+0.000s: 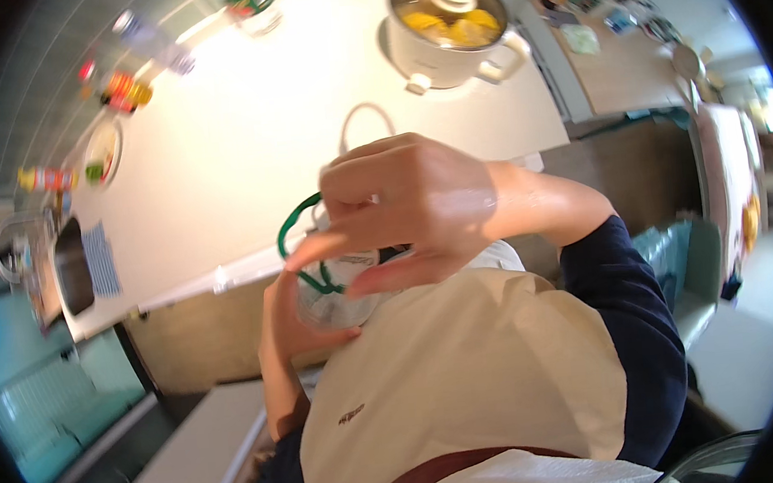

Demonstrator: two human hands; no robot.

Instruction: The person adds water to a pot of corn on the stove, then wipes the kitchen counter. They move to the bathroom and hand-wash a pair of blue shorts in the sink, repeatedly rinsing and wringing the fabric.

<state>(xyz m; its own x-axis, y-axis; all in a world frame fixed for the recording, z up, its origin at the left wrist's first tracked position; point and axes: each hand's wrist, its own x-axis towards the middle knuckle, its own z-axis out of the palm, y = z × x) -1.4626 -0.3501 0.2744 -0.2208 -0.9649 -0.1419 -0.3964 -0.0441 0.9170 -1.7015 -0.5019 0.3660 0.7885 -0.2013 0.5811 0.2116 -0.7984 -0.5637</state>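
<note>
My left hand (284,324) grips a clear container (334,307) at its side, close in front of the apron. A green loop (288,225) like a strap or cord lies across the container's top. Above it is my right hand (411,205), fingers curled, index finger and thumb apart over the green loop. Motion blurs those fingertips, and whether they grip the loop or the top is unclear. Part of the container is hidden behind the right hand. A thin pale loop (364,110) shows just beyond the knuckles.
On the white counter (218,173) stands a white electric pot (440,60) with a glass lid, yellow food inside. Bottles (153,42) and a plate (104,155) line the tiled wall. A sink (72,266) with a striped cloth (100,260) is at left. A cluttered wooden surface (625,73) lies right.
</note>
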